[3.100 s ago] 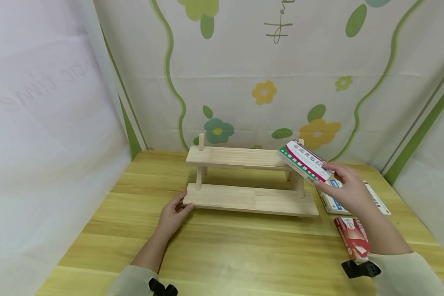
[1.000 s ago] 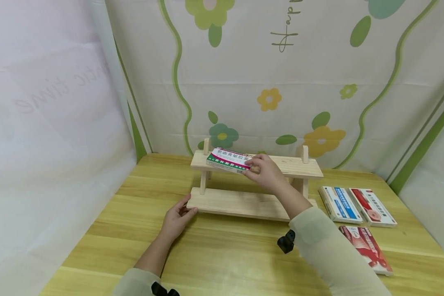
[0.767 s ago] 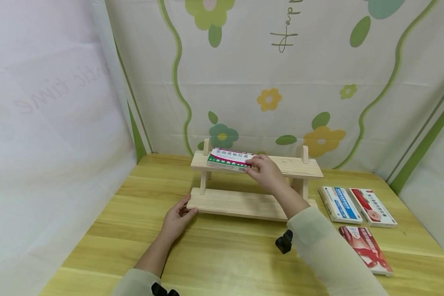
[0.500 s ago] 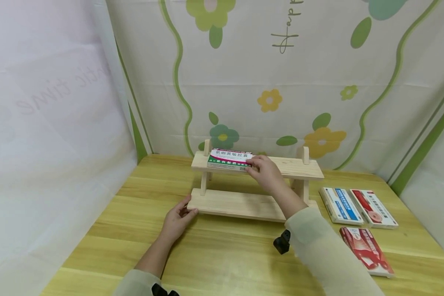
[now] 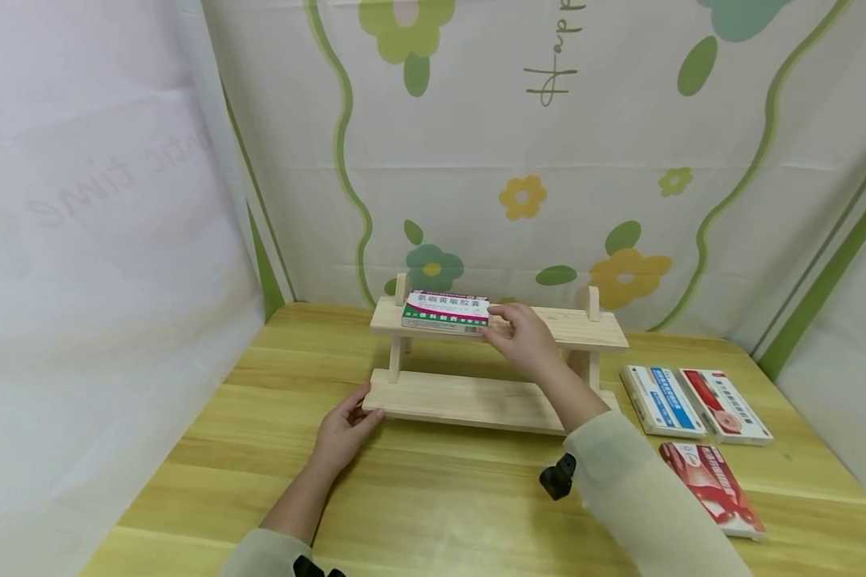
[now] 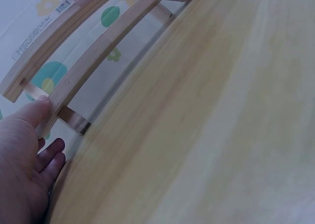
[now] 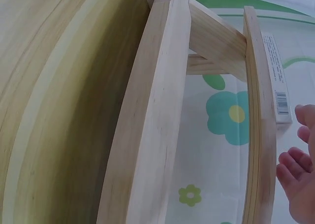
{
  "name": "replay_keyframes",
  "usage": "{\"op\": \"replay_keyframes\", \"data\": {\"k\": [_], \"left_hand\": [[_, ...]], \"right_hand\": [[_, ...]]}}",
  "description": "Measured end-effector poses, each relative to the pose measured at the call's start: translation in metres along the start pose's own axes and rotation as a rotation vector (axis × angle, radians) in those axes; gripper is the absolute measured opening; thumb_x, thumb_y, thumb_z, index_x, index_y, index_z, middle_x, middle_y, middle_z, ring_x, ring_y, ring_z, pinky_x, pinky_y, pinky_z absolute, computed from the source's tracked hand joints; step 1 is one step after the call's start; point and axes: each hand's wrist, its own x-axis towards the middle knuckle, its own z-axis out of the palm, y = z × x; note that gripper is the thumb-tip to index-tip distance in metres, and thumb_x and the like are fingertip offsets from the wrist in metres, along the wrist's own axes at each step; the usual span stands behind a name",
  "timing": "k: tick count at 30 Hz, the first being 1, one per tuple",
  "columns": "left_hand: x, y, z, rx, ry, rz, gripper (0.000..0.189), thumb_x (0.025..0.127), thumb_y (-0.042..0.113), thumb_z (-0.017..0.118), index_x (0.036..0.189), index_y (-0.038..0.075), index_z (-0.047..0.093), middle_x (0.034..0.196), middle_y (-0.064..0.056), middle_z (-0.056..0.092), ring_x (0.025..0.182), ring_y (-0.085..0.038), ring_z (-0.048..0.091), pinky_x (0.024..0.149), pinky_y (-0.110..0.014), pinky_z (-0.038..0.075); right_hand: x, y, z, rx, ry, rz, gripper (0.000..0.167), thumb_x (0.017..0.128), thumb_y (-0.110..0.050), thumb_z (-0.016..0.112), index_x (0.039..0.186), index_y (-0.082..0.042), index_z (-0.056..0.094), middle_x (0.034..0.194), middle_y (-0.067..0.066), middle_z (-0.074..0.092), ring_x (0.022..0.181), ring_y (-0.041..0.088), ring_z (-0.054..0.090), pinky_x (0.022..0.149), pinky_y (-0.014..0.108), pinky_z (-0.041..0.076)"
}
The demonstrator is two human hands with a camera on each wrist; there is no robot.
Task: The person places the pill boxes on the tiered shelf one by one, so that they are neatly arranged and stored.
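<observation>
A two-tier wooden display shelf (image 5: 469,399) stands on the table. At its lower left end, my left hand (image 5: 341,433) holds the board, thumb on the front edge and index finger at the side. On the left part of the upper board lies a white medicine box (image 5: 446,311) with green and magenta bands. My right hand (image 5: 525,340) is just right of that box, fingers spread and apart from it. The right wrist view shows a small gap between the thumb (image 7: 306,114) and the box end (image 7: 281,103).
To the right on the wooden table (image 5: 433,497) lie three more medicine boxes: a blue-and-white one (image 5: 664,401), a red-and-white one (image 5: 725,405) and a red one (image 5: 714,489). A flower-printed curtain (image 5: 476,144) hangs behind the shelf, and a pale sheet (image 5: 101,280) on the left.
My right hand has carried the medicine box from the right to the upper board's left part, lowered it flat and let go. My left hand has kept its hold on the shelf.
</observation>
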Motion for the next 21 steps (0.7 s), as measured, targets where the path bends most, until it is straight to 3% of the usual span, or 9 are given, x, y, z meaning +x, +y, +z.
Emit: {"op": "replay_keyframes", "data": {"k": [11,21], "left_hand": [[0.0,0.001,0.0,0.002,-0.011,0.007,0.06,0.091,0.014,0.071,0.144,0.003,0.047,0.143,-0.022,0.052,0.114,-0.028,0.061,0.084,-0.012,0.05],[0.001,-0.001,-0.001,0.012,-0.016,0.001,0.062,0.09,0.018,0.072,0.145,0.004,0.046,0.147,-0.018,0.049,0.117,-0.028,0.059,0.085,-0.011,0.049]], "right_hand": [[-0.025,0.022,-0.023,0.013,0.041,0.053,0.053,0.095,-0.036,0.064,0.141,-0.011,0.052,0.147,0.015,0.046,0.13,0.039,0.048,0.105,0.056,0.043],[-0.06,0.049,-0.048,0.026,0.058,0.088,0.062,0.096,-0.044,0.06,0.145,-0.009,0.044,0.152,0.019,0.038,0.136,0.042,0.038,0.106,0.062,0.038]]}}
